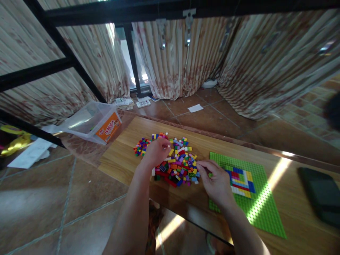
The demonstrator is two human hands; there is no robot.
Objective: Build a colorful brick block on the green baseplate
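A heap of small multicoloured building bricks covers the middle of the wooden tabletop. My left hand hovers over the heap's left part, its fingers curled and drawn together; whatever they pinch is too small to make out. At the heap's right edge is my right hand, thumb and forefinger pressed together, and I cannot tell what lies between them. Just right of that hand lies a green studded baseplate. A square patch of red, blue, yellow and white bricks is built on it, partly covered by the hand.
A clear plastic box with an orange label stands beyond the table's left end. A dark flat object rests on the wooden table at the right. Curtains and a black metal frame rise behind; paper lies on the floor.
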